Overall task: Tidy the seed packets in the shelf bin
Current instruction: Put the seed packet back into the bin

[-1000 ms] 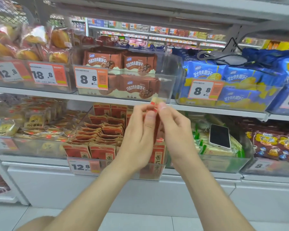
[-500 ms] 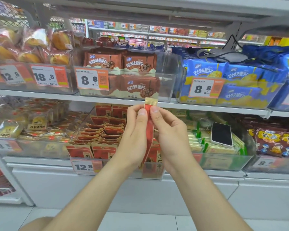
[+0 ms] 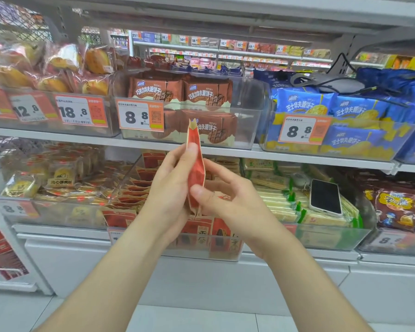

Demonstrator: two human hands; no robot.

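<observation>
The left hand (image 3: 170, 185) and right hand (image 3: 228, 200) each pinch one red seed packet (image 3: 195, 168), held upright and edge-on just above the front of the clear bin (image 3: 223, 252). It looks light, thin and crinkly, so the flat faces probably give the surest hold.

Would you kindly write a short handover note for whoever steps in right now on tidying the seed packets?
Left hand: grips one red seed packet, held upright and edge-on to the camera in front of the shelves.
Right hand: pinches the same packet lower down, thumb on its near side.
Bin: clear, on the lower shelf. The other packets lie in overlapping rows on its left, and a few stand against the front wall.
Done: one packet is out and in hand.
Left: probably set it back in line with the rest and straighten the front ones.
</observation>
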